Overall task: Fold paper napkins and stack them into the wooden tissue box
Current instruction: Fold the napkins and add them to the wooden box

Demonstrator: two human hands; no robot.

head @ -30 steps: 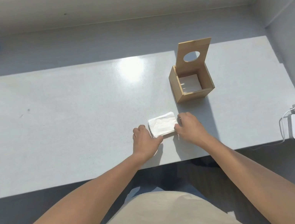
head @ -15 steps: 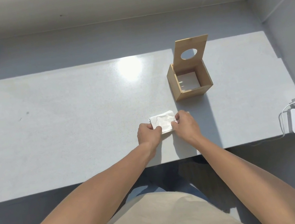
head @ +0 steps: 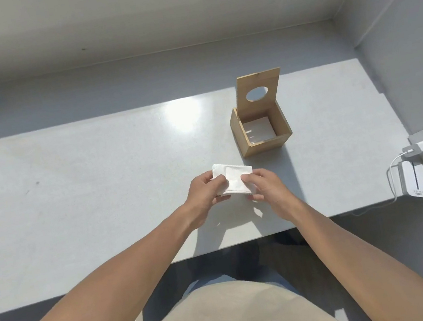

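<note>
Lifting folded napkin (head: pixel 232 182) clear of the bench (head: pixel 98 196), where a second ago it was being pressed flat under both hands; shadow now showing beneath it, so folding apparently done and carry to the box coming next. Pinching left end with left hand (head: pixel 205 195), thumb on top and fingers (head: pixel 223 198) curled underneath; pinching right end with right hand (head: pixel 264 189) the same way, both closed on the paper, not wide. Holding napkin in the air just above the near bench edge, near and left of the wooden tissue box (head: pixel 261 129), not touching it. Long axis running left to right between the two hands, flat face tilting up toward the camera, far edge slightly raised; possibly a loose layer at the far-left corner, hard telling at this size. Box standing open, lid (head: pixel 260 90) with round hole tipped up at the back, something white already lying on the bottom, likely earlier napkins. Needing a forward and rightward move, then lowering flat into the opening.
</note>
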